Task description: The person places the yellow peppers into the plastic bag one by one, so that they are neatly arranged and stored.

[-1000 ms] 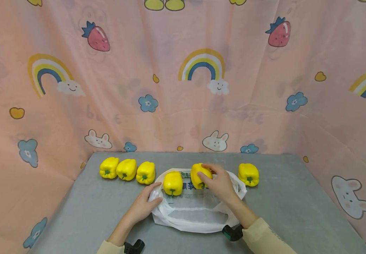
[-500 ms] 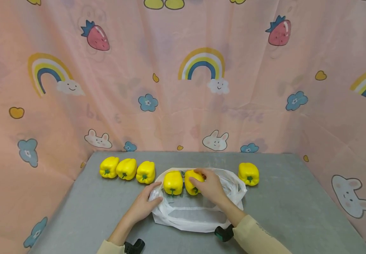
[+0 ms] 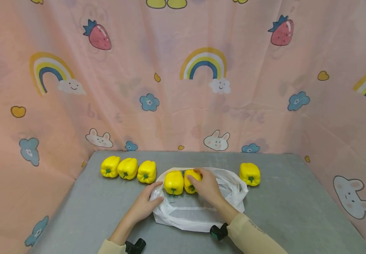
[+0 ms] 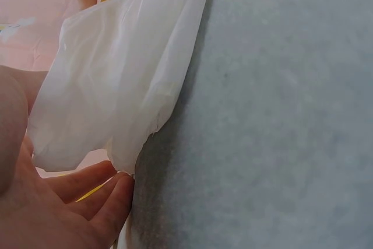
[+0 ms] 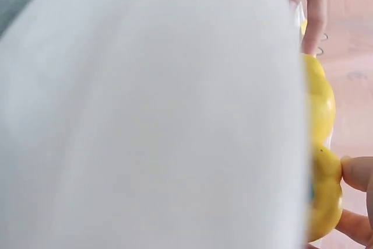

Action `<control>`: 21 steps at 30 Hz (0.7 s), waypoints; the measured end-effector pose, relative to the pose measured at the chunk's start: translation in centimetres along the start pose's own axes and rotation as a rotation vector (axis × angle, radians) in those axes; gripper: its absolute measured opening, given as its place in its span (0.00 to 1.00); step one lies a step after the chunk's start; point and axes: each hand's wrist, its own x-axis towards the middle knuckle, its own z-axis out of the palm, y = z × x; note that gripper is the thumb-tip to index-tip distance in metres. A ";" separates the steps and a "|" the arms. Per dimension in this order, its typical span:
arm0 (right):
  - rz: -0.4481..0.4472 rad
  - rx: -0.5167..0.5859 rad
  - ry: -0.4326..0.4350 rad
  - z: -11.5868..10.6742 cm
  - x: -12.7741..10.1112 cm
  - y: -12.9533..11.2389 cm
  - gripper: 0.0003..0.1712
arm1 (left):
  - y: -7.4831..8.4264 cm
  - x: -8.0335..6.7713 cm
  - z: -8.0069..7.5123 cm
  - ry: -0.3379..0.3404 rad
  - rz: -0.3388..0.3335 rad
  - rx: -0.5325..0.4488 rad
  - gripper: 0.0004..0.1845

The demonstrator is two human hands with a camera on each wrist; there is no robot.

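My right hand curls round a yellow pepper, gripping it inside the mouth of the white plastic bag, just beside the pepper already in the bag. My left hand pinches the bag's left rim against the bench. To do this well, I judge I should keep that rim held wide and low, set the pepper down snug to its neighbour, then loosen my fingers without dragging the film. The peppers look glossy, waxy and blocky with green stems; the bag is thin, crinkled and translucent; the bench is matte grey. Three more peppers line up left, one lies right.
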 end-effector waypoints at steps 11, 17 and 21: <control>-0.045 -0.045 -0.146 -1.4 -0.2 0.4 0.36 | 0.1 0.0 0.1 0.007 -0.011 -0.005 0.29; -0.050 -0.057 -0.177 -2.8 -0.6 0.3 0.34 | 0.2 -0.1 0.1 0.007 -0.015 0.004 0.29; -0.045 -0.091 -0.179 -4.1 -0.9 -0.2 0.29 | 0.2 -0.1 0.1 0.007 -0.017 0.007 0.29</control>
